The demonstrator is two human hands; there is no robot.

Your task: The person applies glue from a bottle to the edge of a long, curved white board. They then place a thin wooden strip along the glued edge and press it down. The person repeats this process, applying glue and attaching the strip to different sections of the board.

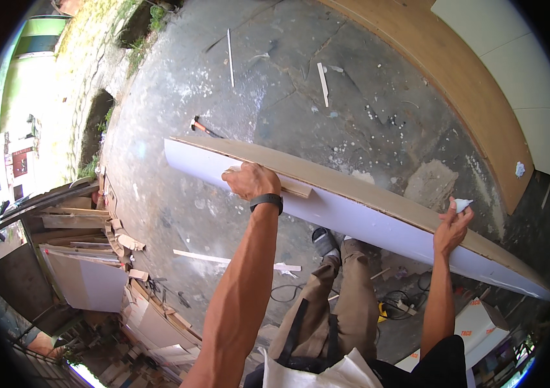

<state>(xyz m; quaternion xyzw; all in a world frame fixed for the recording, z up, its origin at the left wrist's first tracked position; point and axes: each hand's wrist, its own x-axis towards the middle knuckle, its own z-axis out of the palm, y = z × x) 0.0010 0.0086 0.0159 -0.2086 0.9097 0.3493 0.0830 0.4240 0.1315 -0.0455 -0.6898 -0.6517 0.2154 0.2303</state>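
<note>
A long board (365,213) with a white face and a brown fibreboard side stretches across in front of me, slanting from upper left to lower right. My left hand (253,181) is closed around a short, pale wooden strip (297,189) at the board's upper edge, left of its middle. Part of the strip is hidden under my fingers. Farther right, my right hand (452,229) is at the same edge, its fingers closed on a small white squeeze bottle (462,205) with a pointed tip. Most of the bottle is hidden by the hand.
Beyond the board, a hammer (206,128) lies on the concrete floor (171,84) with thin wooden strips (323,84). Large brown sheets (475,90) lie at upper right. Stacked offcuts (81,271) are at left. Cables (398,304) and a white box (482,326) are near my legs.
</note>
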